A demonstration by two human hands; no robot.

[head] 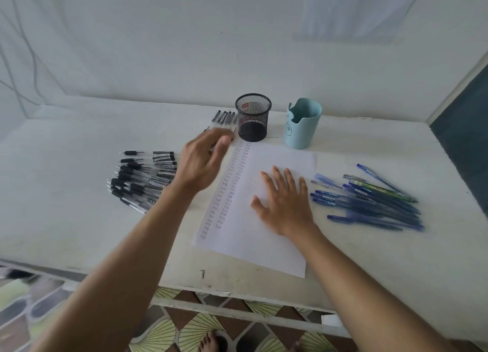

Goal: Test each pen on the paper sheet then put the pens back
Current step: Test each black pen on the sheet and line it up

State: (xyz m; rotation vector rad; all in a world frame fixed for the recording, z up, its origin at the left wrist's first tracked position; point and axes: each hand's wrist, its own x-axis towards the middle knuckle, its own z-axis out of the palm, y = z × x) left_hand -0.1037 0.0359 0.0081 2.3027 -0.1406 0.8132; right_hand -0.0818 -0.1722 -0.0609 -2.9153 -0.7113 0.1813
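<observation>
Nearest, the right hand (pixel 285 206) lies flat with fingers spread, pinning the paper sheet (pixel 264 246) at centre; if it lifts, the sheet could skid. At nine o'clock sits a heap of black pens (pixel 142 177); at three, blue pens (pixel 375 204); tested and untested could get mixed. Farther, at eleven, the blurred left hand (pixel 206 159) reaches toward a short row of pens (pixel 224 116) beside the mesh cup (pixel 253 119); its grip is unclear; a careless sweep might tip the cup.

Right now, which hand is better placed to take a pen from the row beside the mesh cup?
Left. The left hand hovers by the pen row; the right hand lies flat on the paper sheet.
</observation>
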